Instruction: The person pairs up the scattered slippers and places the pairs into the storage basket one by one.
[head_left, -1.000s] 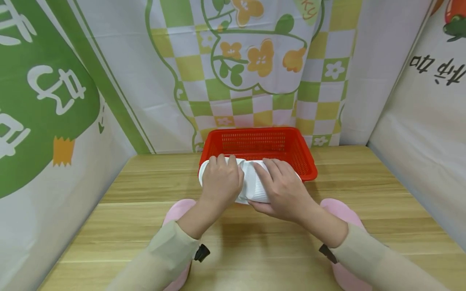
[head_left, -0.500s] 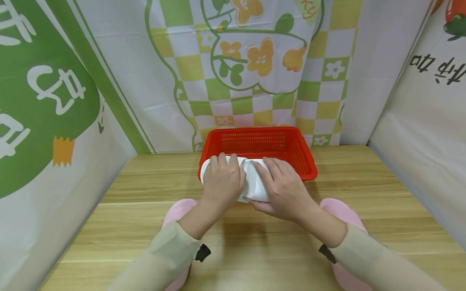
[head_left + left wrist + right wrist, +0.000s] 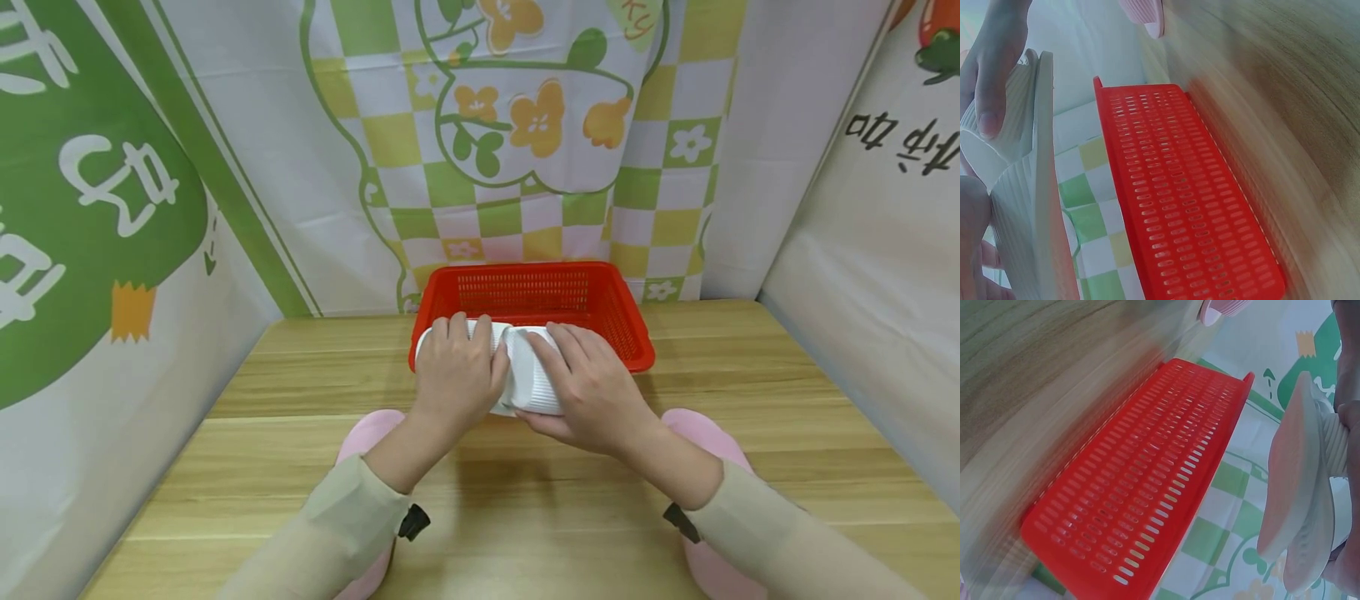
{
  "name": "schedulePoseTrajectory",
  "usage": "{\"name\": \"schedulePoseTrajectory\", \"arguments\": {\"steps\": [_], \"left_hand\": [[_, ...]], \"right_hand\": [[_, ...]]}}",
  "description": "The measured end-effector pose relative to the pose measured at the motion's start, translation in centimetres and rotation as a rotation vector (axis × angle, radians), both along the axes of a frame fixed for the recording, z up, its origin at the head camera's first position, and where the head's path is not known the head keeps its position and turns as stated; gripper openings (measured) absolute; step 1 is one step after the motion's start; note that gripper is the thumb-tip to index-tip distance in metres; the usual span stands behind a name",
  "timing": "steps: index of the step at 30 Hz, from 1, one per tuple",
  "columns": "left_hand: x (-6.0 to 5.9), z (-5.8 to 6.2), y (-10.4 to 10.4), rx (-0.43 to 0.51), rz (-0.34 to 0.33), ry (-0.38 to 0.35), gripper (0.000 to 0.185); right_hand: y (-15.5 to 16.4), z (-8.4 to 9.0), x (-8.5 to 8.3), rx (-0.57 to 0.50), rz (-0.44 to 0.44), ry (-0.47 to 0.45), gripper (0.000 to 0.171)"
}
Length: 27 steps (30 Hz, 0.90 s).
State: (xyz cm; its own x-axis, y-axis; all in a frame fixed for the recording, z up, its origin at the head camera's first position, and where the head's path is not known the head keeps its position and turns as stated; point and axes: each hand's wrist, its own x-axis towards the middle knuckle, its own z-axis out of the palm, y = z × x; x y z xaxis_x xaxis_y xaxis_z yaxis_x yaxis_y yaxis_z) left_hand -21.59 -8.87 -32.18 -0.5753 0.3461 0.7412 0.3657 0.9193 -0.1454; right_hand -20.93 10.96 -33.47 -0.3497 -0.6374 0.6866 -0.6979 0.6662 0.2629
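**Two white slippers held over the basket's front rim**

Two pink slippers lie nearest. Beyond them, left hand and right hand curl round two white slippers, hiding part of one red basket on the table.

Legible text sits only on the backdrop cloths. White Chinese-style characters on the green patch of the left cloth, black ones upside down on the right cloth, orange "ky" on the rear cloth.
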Motion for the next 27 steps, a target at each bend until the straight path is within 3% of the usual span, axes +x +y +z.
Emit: {"name": "schedulePoseTrajectory", "arguments": {"steps": [14, 27], "left_hand": [[0.19, 0.25, -0.04, -0.018, 0.012, -0.047, 0.037], [0.11, 0.37, -0.17, -0.016, -0.016, -0.05, 0.039]], "right_hand": [[0.37, 0.31, 0.14, 0.01, -0.006, -0.006, 0.077], [1.03, 0.05, -0.2, 0.0, -0.005, 0.002, 0.077]]}}
